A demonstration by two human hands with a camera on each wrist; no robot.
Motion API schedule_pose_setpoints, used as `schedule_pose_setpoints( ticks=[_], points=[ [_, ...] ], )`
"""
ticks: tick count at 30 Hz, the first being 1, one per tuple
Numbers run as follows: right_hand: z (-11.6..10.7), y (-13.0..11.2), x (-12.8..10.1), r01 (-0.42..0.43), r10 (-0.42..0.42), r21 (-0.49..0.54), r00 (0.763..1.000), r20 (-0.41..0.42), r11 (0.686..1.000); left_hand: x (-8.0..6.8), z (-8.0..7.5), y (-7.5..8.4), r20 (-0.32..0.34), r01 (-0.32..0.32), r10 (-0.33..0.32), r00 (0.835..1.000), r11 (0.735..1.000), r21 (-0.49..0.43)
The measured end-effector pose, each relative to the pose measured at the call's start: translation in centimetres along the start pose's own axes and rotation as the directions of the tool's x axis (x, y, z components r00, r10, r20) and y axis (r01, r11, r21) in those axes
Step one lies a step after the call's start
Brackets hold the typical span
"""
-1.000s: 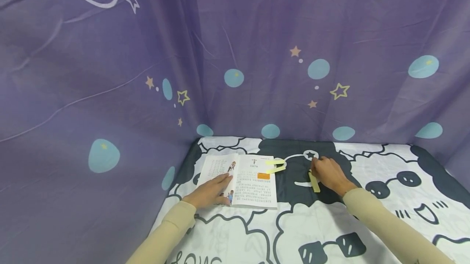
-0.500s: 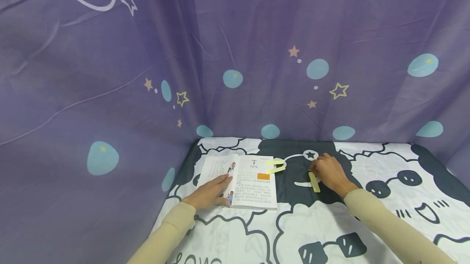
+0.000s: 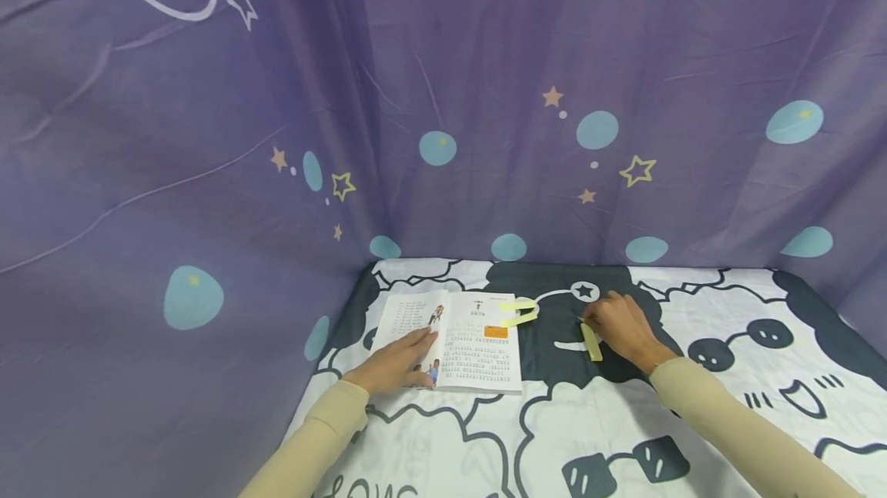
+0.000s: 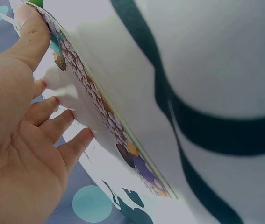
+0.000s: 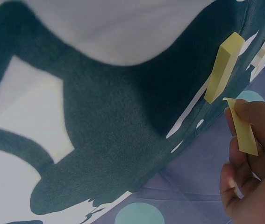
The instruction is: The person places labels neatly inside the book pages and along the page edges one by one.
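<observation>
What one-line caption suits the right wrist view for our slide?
A right hand pinches a thin yellow strip, a thicker yellow pad lying nearby on patterned cloth.

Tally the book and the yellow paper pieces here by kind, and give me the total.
Open book: 1
Yellow strips along its right page's edge: 2
Yellow pad on the patterned cloth: 1
Yellow slip pinched in the right hand: 1
Total: 5
</observation>
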State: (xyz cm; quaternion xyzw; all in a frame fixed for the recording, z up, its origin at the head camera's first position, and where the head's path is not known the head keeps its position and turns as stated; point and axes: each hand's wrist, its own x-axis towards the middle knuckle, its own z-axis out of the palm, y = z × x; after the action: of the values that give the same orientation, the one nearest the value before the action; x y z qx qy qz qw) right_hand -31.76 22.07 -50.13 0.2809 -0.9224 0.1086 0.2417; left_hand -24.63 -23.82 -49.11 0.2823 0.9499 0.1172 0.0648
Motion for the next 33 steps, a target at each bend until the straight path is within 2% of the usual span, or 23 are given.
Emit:
schedule_pose_setpoints(
  ticks=[33],
  points=[
    [-0.1,-2.2,0.4,0.08,-0.078,0.054,0.997,-0.03,0.995,0.0,-0.1,0.0,0.005,0.003,-0.003,1.0,1.0,-0.021]
  ],
)
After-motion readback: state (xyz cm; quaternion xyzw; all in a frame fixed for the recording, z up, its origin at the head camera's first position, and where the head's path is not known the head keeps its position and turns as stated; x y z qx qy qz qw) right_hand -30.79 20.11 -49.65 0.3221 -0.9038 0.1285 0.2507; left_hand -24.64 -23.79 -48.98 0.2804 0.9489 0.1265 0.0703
